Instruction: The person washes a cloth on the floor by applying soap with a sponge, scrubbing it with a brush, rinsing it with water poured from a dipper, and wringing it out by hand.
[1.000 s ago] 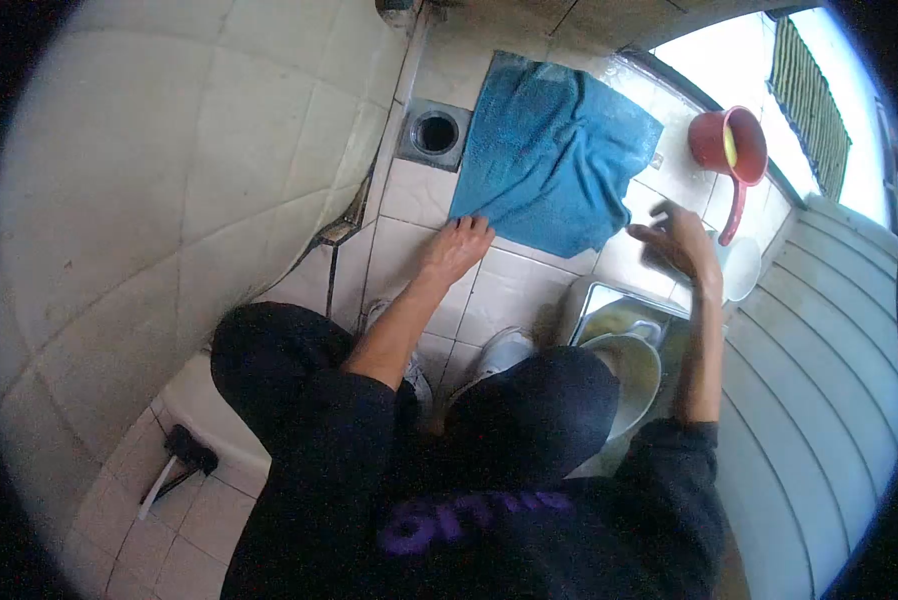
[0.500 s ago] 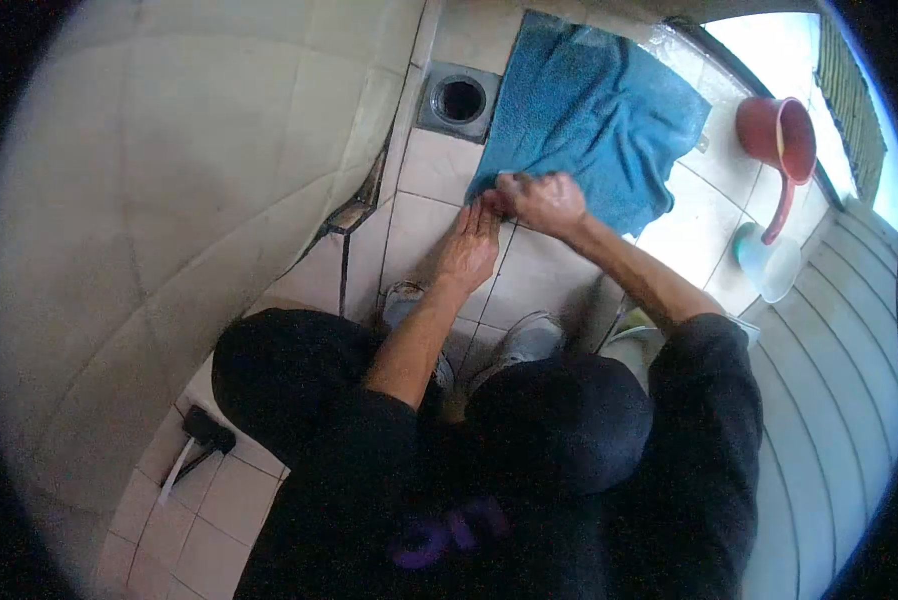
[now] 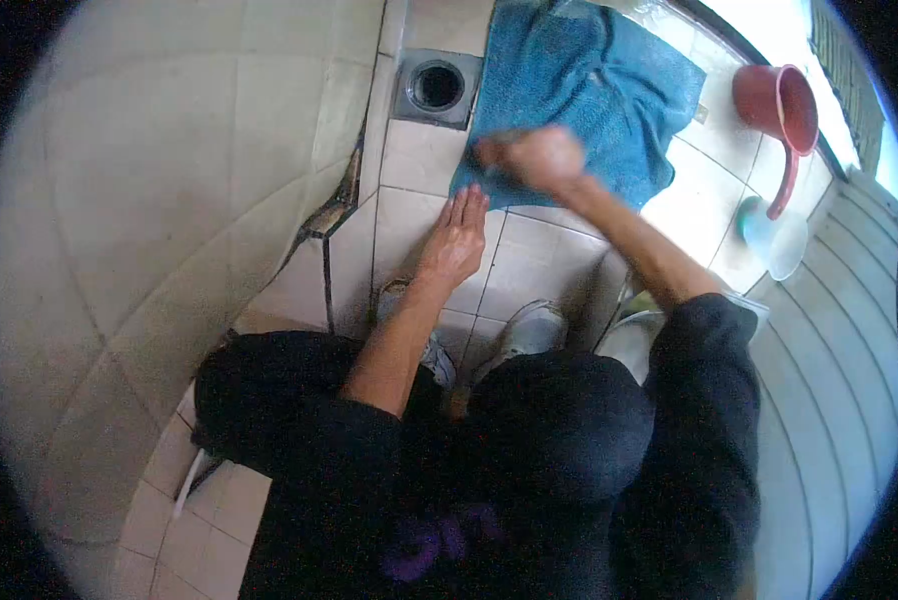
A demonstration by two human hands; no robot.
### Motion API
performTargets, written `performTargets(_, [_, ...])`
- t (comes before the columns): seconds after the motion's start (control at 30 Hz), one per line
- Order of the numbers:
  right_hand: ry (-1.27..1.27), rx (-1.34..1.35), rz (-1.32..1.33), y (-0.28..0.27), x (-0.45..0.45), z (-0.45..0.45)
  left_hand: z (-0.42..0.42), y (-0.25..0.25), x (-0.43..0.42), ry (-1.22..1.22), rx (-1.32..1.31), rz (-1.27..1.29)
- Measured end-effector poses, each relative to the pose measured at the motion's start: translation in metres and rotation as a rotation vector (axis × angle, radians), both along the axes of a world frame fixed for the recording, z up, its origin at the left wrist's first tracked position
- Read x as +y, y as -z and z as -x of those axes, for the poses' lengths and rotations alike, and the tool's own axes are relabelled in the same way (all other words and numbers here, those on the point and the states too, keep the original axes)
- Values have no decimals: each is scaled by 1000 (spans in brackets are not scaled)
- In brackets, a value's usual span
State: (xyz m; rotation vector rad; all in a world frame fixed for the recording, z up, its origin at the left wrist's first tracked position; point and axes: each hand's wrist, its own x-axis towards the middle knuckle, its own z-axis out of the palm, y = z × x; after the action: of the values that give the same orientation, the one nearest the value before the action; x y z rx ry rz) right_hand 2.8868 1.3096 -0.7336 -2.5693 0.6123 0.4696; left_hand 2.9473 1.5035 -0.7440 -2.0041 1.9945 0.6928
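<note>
A wet blue towel (image 3: 609, 110) lies spread and wrinkled on the tiled floor. My left hand (image 3: 457, 245) rests with outstretched fingers together, their tips on the towel's near-left corner. Just above it, my right hand (image 3: 547, 160) is closed in a fist over the towel and smeared by motion. Something brownish shows at the front of that fist, but its kind is too blurred to make out.
A square floor drain (image 3: 436, 87) sits left of the towel. On the right are a red dipper (image 3: 769, 103) and a pale translucent bowl (image 3: 781, 240). A tiled wall (image 3: 169, 180) rises at left, a ribbed white panel (image 3: 839, 400) at right. My shoes (image 3: 534, 330) stand close behind my hands.
My right hand has moved up and slightly left over the towel, away from my left fingertips. My left hand stays at the towel's corner. The whole view has shifted a little.
</note>
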Motion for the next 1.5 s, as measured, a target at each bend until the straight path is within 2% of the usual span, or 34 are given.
performTargets(0.03, [109, -25, 79, -1, -28, 8, 3, 3, 11, -36, 12, 112])
performTargets(0.07, [3, -11, 200, 3, -73, 25, 9, 0, 20, -35, 37, 92])
performTargets(0.1, [267, 23, 223, 1, -107, 42, 9, 0, 18, -61, 60, 80])
performTargets(0.17, [142, -94, 410, -30, -154, 43, 1, -3, 4, -97, 47, 103])
performTargets(0.2, [139, -7, 293, -37, -156, 41, 3, -7, 3, -90, 40, 37])
performTargets(0.23, [76, 73, 302, -29, -132, 40, 5, -8, -1, -81, 35, -25])
performTargets(0.3, [-59, 222, 312, -15, -85, 36, 3, 0, 2, -71, 54, 33])
performTargets(0.33, [-87, 241, 227, -13, -60, 41, 1, 3, 7, -57, 79, 66])
performTargets(0.37, [-33, 239, 69, -19, -43, 52, 2, 3, 8, -43, 92, 62])
performTargets(0.43, [343, 396, -136, -61, -56, 59, -1, 2, 8, -57, 78, 34])
performTargets(0.47, [358, 189, -131, -9, -97, 98, -1, -1, 6, -15, 29, 26])
performTargets(0.5, [207, 213, 40, -12, -134, 114, 1, -3, 11, 3, 35, 20])
performTargets(0.57, [138, 189, 357, 5, -185, 147, 1, -3, 3, 24, -36, -25])
performTargets(0.63, [85, 28, 280, -25, -161, 130, 2, -6, -5, -23, -9, -19])
performTargets(0.67, [114, 142, 323, -26, -135, 118, 4, -6, -3, -69, 32, -48])
performTargets(0.7, [-45, 24, 378, -28, -110, 114, 3, -3, -2, -67, 30, -46])
performTargets(0.77, [-85, -126, 234, -11, -89, 135, 6, 7, 9, -97, 62, 80])
performTargets(0.8, [72, 201, 151, -14, -112, 141, 7, 10, 14, -76, 61, 78])
performTargets(0.83, [212, -107, 186, -14, -138, 155, 8, 16, 13, -49, 14, 114])
performTargets(0.9, [263, 72, 399, -23, -176, 165, 4, 0, -2, -9, -62, 162])
performTargets(0.97, [229, -96, 445, -27, -172, 164, 29, -35, -40, -8, -232, -264])
performTargets(1.0, [237, -121, 445, -50, -157, 149, 40, -48, -59, -9, -236, -247])
performTargets(1.07, [302, -224, 392, -58, -140, 141, 64, -63, -90, -79, 42, -236])
performTargets(1.1, [322, -247, 361, -64, -130, 136, 77, -54, -97, -84, 41, -231])
performTargets(1.17, [381, -121, 250, -60, -122, 134, 95, -29, -111, -35, 106, 349])
performTargets(1.23, [238, -151, 217, -49, -109, 143, 98, -12, -121, -35, 72, 434])
performTargets(1.3, [19, 22, 80, -43, -95, 150, 94, -3, -128, -39, 50, 499])
performTargets(1.37, [-155, -66, 204, 1, -83, 173, 81, 5, -127, 90, 34, 508])
performTargets(1.43, [-20, 9, 166, -23, -109, 176, 78, 7, -127, 125, 25, 494])
performTargets(1.5, [-32, 98, 297, -24, -146, 183, 88, 17, -124, 118, 19, 440])
